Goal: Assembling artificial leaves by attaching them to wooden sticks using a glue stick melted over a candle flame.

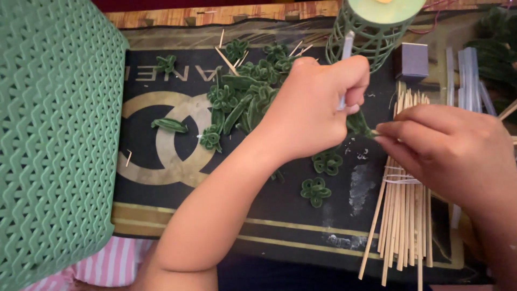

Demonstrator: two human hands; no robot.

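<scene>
A small dark-green fuzzy leaf piece (360,124) sits between both hands: the left hand (315,108), fisted, grips a clear glue stick (344,56), while the right hand (447,145) pinches a thin wooden skewer (375,132). Beneath the right hand lies a tied bundle of bamboo skewers (404,226); more green flower shapes (316,190) dot the black counter (269,215).

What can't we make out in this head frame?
- Small green piece between the hands: mostly hidden by the left hand and right hand.
- Clear stick in the left fist: lower end hidden by fingers.
- Green woven basket: cut off by the left edge.
- Skewer bundle: partly under the right hand.
</scene>
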